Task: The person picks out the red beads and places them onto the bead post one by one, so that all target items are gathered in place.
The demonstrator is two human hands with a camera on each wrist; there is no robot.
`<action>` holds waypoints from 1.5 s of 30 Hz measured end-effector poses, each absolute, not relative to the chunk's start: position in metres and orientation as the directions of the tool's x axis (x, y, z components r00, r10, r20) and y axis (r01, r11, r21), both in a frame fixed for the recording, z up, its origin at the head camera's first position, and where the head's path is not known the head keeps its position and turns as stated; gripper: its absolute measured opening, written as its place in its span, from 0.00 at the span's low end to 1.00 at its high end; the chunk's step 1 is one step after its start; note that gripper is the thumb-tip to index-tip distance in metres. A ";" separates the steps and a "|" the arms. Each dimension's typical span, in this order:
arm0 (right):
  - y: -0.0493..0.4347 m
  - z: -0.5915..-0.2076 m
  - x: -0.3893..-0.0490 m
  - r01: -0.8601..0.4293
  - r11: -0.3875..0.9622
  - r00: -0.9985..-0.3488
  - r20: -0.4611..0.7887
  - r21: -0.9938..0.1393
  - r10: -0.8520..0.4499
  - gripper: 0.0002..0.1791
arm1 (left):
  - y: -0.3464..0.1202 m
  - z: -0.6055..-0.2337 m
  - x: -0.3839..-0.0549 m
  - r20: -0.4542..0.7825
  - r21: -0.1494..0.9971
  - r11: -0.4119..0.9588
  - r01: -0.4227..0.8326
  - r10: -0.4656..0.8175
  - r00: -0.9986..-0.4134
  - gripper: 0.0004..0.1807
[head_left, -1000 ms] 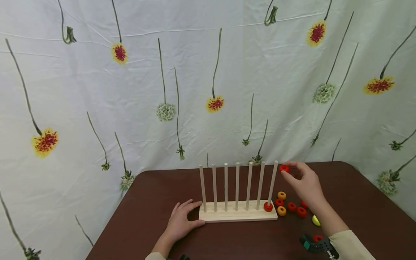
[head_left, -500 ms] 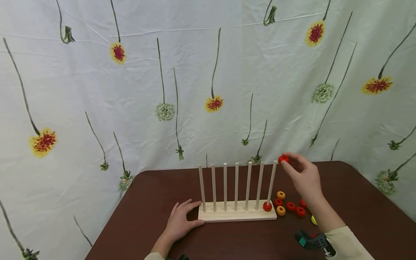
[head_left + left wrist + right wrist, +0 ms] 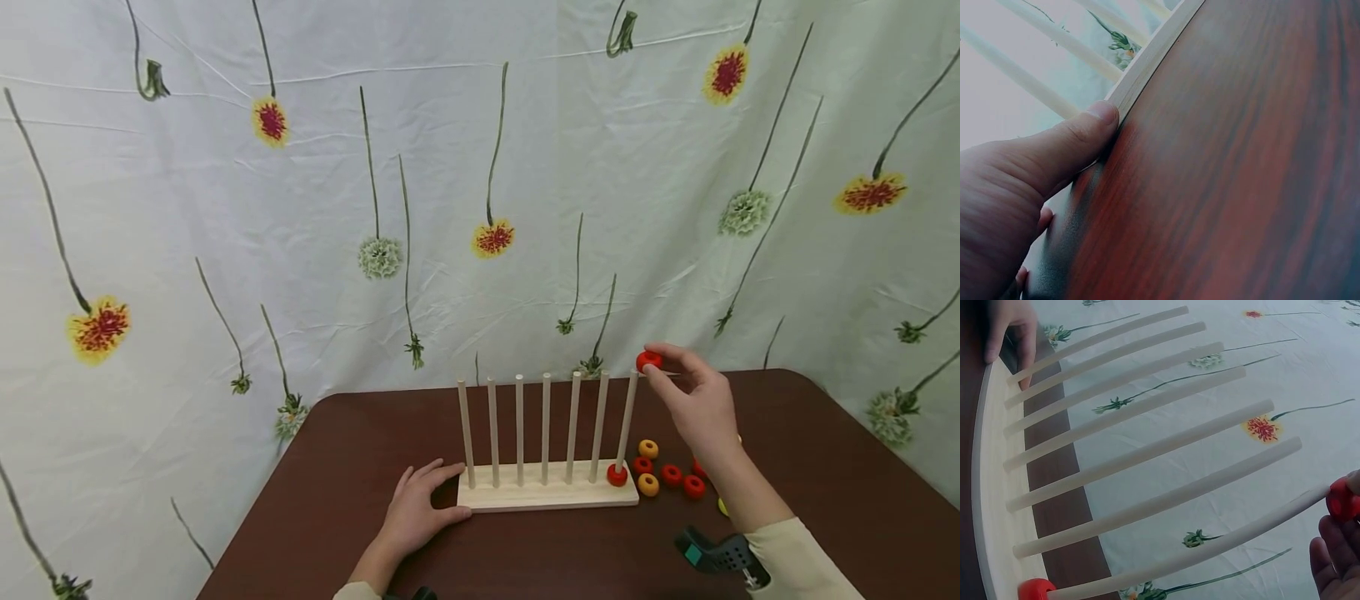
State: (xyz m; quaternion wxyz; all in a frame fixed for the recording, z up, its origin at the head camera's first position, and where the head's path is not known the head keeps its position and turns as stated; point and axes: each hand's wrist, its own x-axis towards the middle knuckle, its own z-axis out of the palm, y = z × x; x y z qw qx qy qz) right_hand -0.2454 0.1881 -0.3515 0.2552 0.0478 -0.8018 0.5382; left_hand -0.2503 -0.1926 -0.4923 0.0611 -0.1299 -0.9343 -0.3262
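The left hand (image 3: 417, 510) grips the left end of a pale wooden peg rack (image 3: 547, 497), thumb at the front edge and fingers behind. In the left wrist view its thumb (image 3: 1082, 134) presses the rack's edge. High at the right, the right hand (image 3: 697, 404) pinches a red ring-shaped bead (image 3: 649, 360) between thumb and fingers. The right wrist view shows this bead (image 3: 1341, 503) right at the tip of the rightmost peg (image 3: 1210, 553). Another red bead (image 3: 617, 475) sits at the foot of that peg; the other upright pegs are bare.
Several loose red and orange beads, including an orange bead (image 3: 648, 485) and a red bead (image 3: 693, 487), lie right of the rack on the dark brown table (image 3: 337, 467). A yellow bead (image 3: 723, 506) is partly hidden by the right forearm. A flower-print cloth (image 3: 435, 183) hangs behind.
The right hand has risen and moved slightly left with the red bead, from beside the rightmost peg to its tip. The left hand stays on the rack.
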 end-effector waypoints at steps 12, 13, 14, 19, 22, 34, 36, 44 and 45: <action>0.185 -0.352 -0.249 -0.395 0.442 -0.853 0.500 -0.805 0.148 0.20 | -0.192 -0.492 -0.250 0.200 0.594 0.754 0.281 0.199 -0.959 0.36; 0.185 -0.353 -0.249 -0.396 0.447 -0.852 0.503 -0.802 0.147 0.19 | -0.192 -0.493 -0.250 0.200 0.594 0.753 0.281 0.200 -0.959 0.36; 0.185 -0.354 -0.250 -0.398 0.455 -0.851 0.506 -0.796 0.142 0.19 | -0.193 -0.493 -0.250 0.201 0.592 0.755 0.282 0.201 -0.959 0.36; 0.183 -0.359 -0.250 -0.400 0.485 -0.855 0.508 -0.778 0.109 0.19 | -0.192 -0.495 -0.251 0.206 0.587 0.759 0.283 0.199 -0.958 0.36; 0.183 -0.363 -0.248 -0.388 0.496 -0.860 0.499 -0.777 0.109 0.18 | -0.192 -0.495 -0.251 0.200 0.591 0.756 0.282 0.201 -0.959 0.36; 0.183 -0.377 -0.247 -0.336 0.486 -0.891 0.439 -0.807 0.113 0.20 | -0.192 -0.494 -0.251 0.203 0.585 0.759 0.285 0.203 -0.958 0.36; 0.183 -0.379 -0.246 -0.321 0.481 -0.899 0.423 -0.816 0.116 0.21 | -0.192 -0.493 -0.251 0.205 0.584 0.759 0.287 0.205 -0.957 0.36; 0.181 -0.386 -0.242 -0.289 0.434 -0.925 0.366 -0.853 0.102 0.23 | -0.192 -0.493 -0.251 0.205 0.592 0.754 0.284 0.201 -0.958 0.36; 0.181 -0.387 -0.242 -0.286 0.434 -0.927 0.361 -0.854 0.100 0.23 | -0.192 -0.493 -0.252 0.203 0.593 0.753 0.284 0.201 -0.958 0.36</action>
